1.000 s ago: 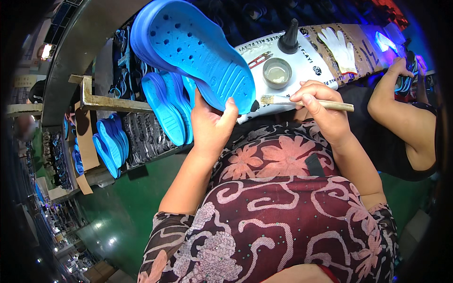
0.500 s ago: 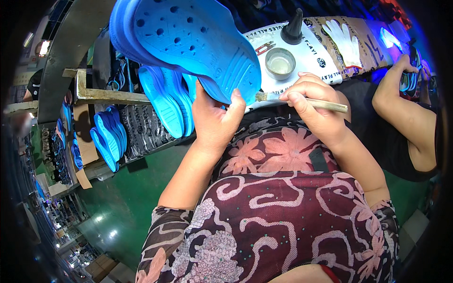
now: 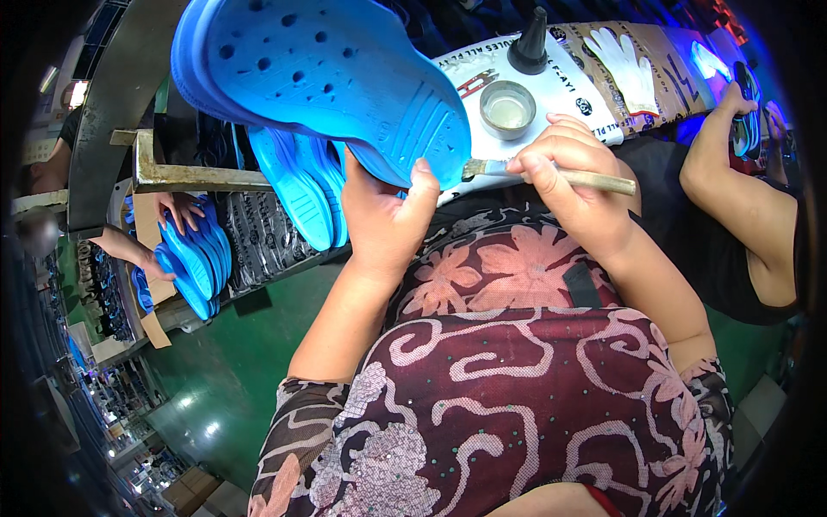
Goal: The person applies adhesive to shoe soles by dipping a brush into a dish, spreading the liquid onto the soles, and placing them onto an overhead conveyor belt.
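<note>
My left hand [image 3: 389, 214] grips a stack of blue foam shoe soles [image 3: 370, 99] near the heel end, thumb on top. The top sole has round holes at its front and grooves toward the heel. In my right hand [image 3: 575, 191], a flat paintbrush [image 3: 603, 182] with a wooden handle is pinched between thumb and fingers. Its bristles meet the heel edge of the sole, or lie right beside it. Behind the brush, a small round cup [image 3: 508, 131] of pale liquid stands on a white printed sheet [image 3: 564, 116].
A black cone-shaped bottle [image 3: 531, 45], red-handled snips [image 3: 476, 83] and a white glove [image 3: 626, 71] lie beyond the cup. More blue soles [image 3: 297, 194] stand at left by a metal bar [image 3: 202, 177]. A co-worker's hand [image 3: 178, 209] touches further soles; another person's arm [image 3: 724, 164] is at right.
The held soles have shifted slightly left with my left hand. The brush stays at the heel edge. At far left, a co-worker's hands have come onto the stacked soles.
</note>
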A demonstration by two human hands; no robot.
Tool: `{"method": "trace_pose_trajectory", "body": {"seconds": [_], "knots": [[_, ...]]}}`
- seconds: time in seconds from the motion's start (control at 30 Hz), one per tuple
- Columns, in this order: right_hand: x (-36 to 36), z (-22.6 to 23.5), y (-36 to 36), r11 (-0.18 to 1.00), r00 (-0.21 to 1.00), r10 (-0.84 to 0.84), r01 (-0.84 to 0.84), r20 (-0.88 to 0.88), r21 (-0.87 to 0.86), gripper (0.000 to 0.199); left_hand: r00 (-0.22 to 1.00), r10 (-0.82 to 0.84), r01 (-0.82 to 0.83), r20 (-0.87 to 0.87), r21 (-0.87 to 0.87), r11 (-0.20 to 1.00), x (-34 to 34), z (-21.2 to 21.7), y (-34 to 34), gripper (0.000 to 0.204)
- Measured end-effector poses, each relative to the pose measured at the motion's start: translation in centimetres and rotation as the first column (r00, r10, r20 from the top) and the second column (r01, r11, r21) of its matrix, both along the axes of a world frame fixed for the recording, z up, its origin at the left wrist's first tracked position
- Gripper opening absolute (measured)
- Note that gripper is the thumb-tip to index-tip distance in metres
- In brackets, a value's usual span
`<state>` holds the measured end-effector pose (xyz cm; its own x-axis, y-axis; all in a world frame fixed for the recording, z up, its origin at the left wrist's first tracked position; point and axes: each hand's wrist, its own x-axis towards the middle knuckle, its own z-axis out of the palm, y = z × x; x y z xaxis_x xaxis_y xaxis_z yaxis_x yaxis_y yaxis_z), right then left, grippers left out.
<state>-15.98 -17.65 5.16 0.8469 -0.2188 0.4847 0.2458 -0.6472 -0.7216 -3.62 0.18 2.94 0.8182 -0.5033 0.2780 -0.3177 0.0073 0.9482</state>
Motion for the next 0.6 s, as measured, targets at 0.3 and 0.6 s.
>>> {"method": "trace_pose_trajectory", "body": {"seconds": [0.3, 0.6], "knots": [[-0.6, 0.3, -0.6, 0.998, 0.997, -0.048, 0.045, 0.055, 0.052, 0.016, 0.985, -0.033, 0.029, -0.169, -0.025, 0.999, 0.2, -0.3, 0.0, 0.047], [-0.8, 0.7, -1.3, 0.977, 0.996, -0.083, 0.090, 0.041, -0.193, 0.013, 0.973, -0.008, -0.017, -0.230, -0.108, 0.994, 0.3, -0.1, -0.7, 0.042]]}}
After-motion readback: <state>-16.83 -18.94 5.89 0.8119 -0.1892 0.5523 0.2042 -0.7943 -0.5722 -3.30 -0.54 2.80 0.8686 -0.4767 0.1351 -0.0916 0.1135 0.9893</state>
